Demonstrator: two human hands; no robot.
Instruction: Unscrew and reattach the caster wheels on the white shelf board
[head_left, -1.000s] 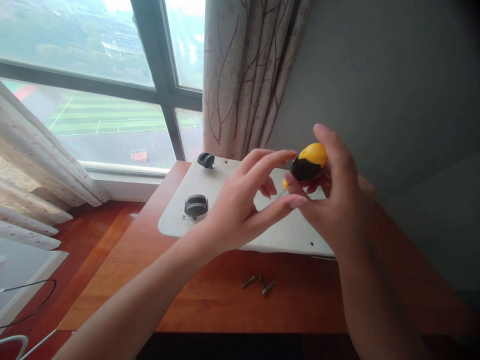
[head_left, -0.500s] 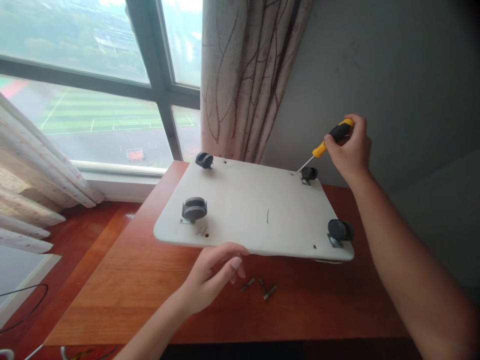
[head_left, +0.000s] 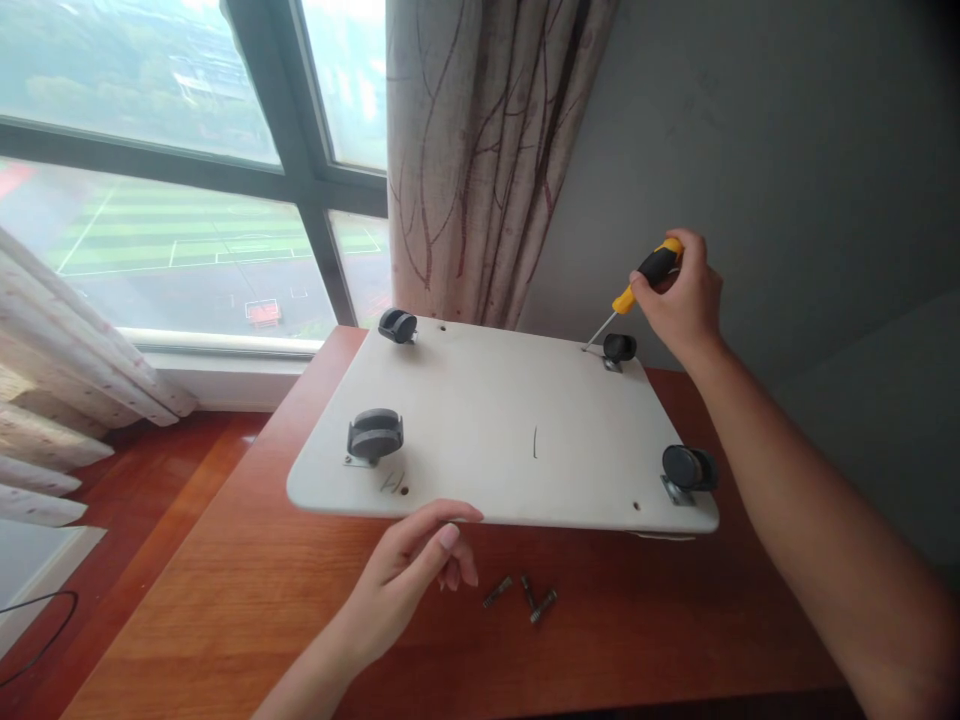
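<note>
- the right hand (head_left: 686, 300) is gripping a yellow-and-black screwdriver (head_left: 656, 265) by its handle, fingers and thumb closing around the grip.
- the screwdriver is slanting down over the worktop's (head_left: 247, 560) far right corner, its tip meeting a white board (head_left: 480, 430) by that board's far edge, just beside the far right caster (head_left: 619, 348).
- the left hand (head_left: 412, 570) is hanging at the board's near edge, fingers loosely bent and thumb apart; whether it is touching the board, one cannot tell.
- the board is lying toward the worktop's far edge, with the far left caster (head_left: 397, 325), near left caster (head_left: 375, 436) and near right caster (head_left: 686, 467) standing near its other corners.
- three metal bolts (head_left: 544, 605) are lying between the board and the worktop's near edge.
</note>
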